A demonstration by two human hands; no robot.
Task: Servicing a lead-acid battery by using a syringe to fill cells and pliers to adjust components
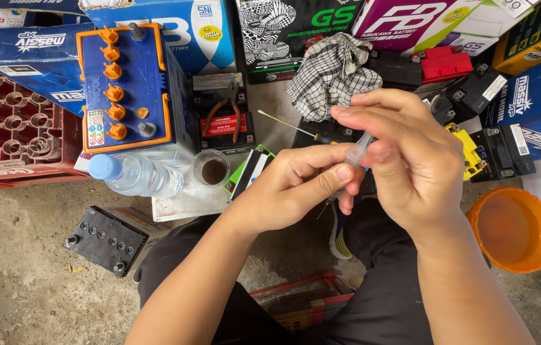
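Fingers (321, 176) of the left hand (289, 188) pinch the lower end of a small clear plastic tube (358, 153), thumb pressed against the forefinger, while the right hand (411, 166) closes over its upper end, thumb and forefinger (372, 118) pressed together on it. The tube sits between the two hands, held above the person's lap and the concrete floor (21, 255), well clear of everything lying below. What is inside it I cannot tell.

Judging from this grip, the work is fine and two-handed: it goes best with the left hand acting as the steady anchor and the right doing any turning or pushing, both kept close to the body. A light pinch should do, since soft clear plastic may kink or squirt if squeezed hard.

Round about: a blue battery with orange caps (123, 86) stands on the floor ahead on the left, a clear water bottle with a blue cap (133, 174) lies just in front of it, and a small glass of dark liquid (211, 169) stands beside the bottle. A checked cloth (331, 73) lies on small black batteries, a thin rod (286, 124) near it. An orange bowl (516, 230) sits at the right.
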